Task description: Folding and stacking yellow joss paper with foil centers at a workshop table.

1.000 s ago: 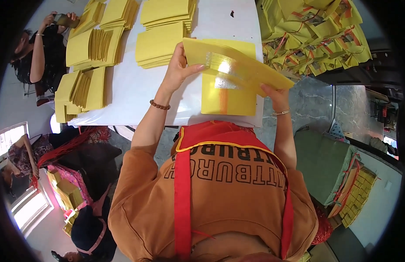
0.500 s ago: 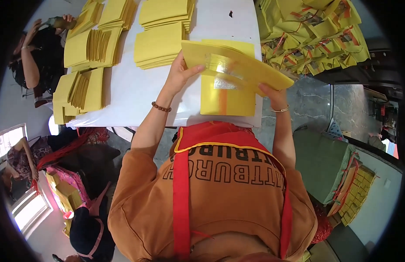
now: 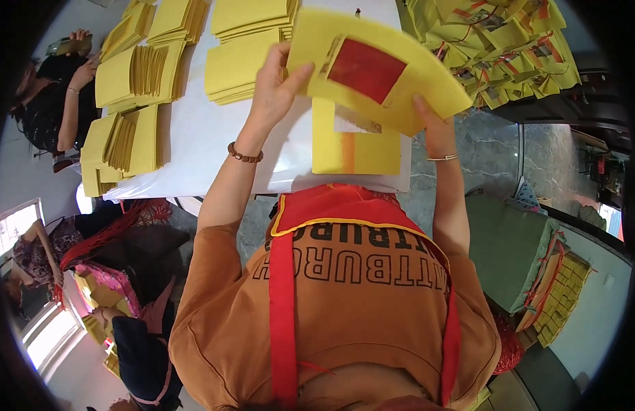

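Note:
Between my two hands a yellow paper sheet (image 3: 372, 72) is held up over the near edge of the table, slightly tilted, with a dark red rectangle in its middle. My left hand (image 3: 280, 82) grips its left end between thumb and fingers. At its lower right edge, my right hand (image 3: 437, 130) pinches it, the fingers partly hidden behind. Under it on the table lies another yellow sheet (image 3: 331, 154) with an orange stripe and a pale shiny patch, partly covered from view.
Stacks of folded yellow paper (image 3: 242, 65) stand on the white table (image 3: 283, 164). More yellow pieces with red ties (image 3: 495, 55) are heaped at the far right. A person (image 3: 57, 103) is at the far left, and another person (image 3: 146, 363) is at the lower left. A green-covered stack (image 3: 502, 253) stands to my right.
Both hands have raised the sheet and turned its face toward me, so the dark red rectangle shows. The lower sheet has stayed on the table.

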`<move>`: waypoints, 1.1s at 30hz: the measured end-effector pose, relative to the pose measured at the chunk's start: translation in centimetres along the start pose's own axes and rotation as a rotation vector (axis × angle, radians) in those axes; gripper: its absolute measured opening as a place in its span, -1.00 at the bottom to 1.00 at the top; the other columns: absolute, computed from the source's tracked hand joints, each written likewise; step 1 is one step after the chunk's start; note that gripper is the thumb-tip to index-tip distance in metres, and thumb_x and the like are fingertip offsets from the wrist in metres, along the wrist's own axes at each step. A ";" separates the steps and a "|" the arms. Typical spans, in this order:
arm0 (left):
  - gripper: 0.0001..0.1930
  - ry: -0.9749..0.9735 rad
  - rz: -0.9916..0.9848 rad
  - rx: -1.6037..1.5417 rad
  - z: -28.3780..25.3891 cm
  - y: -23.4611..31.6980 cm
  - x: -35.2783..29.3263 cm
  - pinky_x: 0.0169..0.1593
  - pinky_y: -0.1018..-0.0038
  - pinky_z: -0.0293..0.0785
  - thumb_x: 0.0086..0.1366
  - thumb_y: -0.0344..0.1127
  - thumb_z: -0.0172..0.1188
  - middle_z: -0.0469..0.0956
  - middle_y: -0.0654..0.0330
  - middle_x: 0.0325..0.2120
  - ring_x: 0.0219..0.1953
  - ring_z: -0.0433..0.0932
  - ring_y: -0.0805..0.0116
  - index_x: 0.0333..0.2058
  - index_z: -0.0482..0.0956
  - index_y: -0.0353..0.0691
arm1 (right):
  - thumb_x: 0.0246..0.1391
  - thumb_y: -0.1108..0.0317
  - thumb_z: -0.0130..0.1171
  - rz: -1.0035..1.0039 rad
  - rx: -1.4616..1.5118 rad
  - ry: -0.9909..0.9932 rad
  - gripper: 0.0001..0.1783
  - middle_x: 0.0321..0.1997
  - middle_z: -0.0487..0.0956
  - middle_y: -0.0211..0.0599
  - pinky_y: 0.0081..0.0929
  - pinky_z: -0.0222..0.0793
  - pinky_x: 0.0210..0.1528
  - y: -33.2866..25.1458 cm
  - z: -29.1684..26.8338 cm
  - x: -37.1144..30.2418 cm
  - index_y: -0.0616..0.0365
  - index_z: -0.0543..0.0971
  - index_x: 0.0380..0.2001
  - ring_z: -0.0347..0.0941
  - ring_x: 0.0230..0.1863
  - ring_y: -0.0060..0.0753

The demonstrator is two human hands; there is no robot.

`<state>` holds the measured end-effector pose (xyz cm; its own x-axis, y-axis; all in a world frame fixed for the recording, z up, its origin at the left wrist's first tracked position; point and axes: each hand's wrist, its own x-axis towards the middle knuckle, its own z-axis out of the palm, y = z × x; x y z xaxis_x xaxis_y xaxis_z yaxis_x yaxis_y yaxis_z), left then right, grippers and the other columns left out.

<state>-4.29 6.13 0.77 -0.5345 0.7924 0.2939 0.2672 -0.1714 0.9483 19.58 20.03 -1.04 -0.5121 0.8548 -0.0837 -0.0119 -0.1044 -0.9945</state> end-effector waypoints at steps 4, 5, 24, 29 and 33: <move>-0.61 0.275 0.463 0.532 0.6 1.8 0.7 -0.02 0.31 0.23 0.01 -0.44 0.13 0.45 0.13 -0.16 -0.12 0.39 0.18 -0.10 0.42 -0.22 | 0.12 0.38 0.05 -0.050 0.344 0.048 -0.62 -0.04 0.46 -0.36 -0.44 0.35 0.00 -0.6 0.9 0.2 0.20 0.36 0.02 0.40 -0.03 -0.44; -0.59 0.227 0.638 0.665 1.0 2.2 0.3 -0.02 0.28 0.21 -0.03 -0.47 0.12 0.44 0.13 -0.14 -0.12 0.39 0.17 -0.12 0.43 -0.20 | 0.15 0.37 0.01 0.011 0.471 0.057 -0.62 -0.01 0.45 -0.33 -0.41 0.35 0.03 -0.4 1.4 0.1 0.19 0.33 0.04 0.39 0.00 -0.39; -0.62 -0.352 0.621 0.597 2.4 -0.3 -6.6 -0.15 0.44 0.35 -0.05 -0.41 0.16 0.49 0.27 -0.14 -0.17 0.38 0.21 -0.15 0.54 -0.13 | -0.16 0.29 0.28 0.041 -0.677 -0.451 -0.33 0.09 0.35 -0.29 -0.59 0.34 -0.23 4.2 -3.8 -9.0 0.12 0.29 0.07 0.40 -0.12 -0.46; -0.65 -0.538 0.517 0.578 1.2 -1.6 -9.2 -0.06 0.38 0.32 0.02 -0.33 0.16 0.48 0.22 -0.12 -0.09 0.36 0.19 -0.15 0.54 -0.16 | -0.21 0.31 0.29 -0.214 -0.552 -0.032 -0.58 0.03 0.43 -0.23 -0.52 0.32 -0.34 3.0 -2.5 -8.5 0.07 0.52 -0.18 0.34 -0.35 -0.40; -0.65 -0.603 0.514 0.701 0.7 -0.8 -9.8 -0.14 0.39 0.28 0.02 -0.37 0.13 0.48 0.25 -0.13 -0.10 0.38 0.30 -0.14 0.52 -0.12 | -0.24 0.33 0.25 -0.736 -0.943 -0.312 -0.69 -0.09 0.51 -0.32 -0.42 0.33 -0.24 3.6 -2.8 -7.5 0.07 0.57 -0.30 0.37 -0.27 -0.28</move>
<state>1.32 -1.12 -2.92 0.2095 0.9130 0.3501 0.8541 -0.3452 0.3891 25.78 14.68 -4.13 -0.8299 0.3839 0.4048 0.1739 0.8674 -0.4662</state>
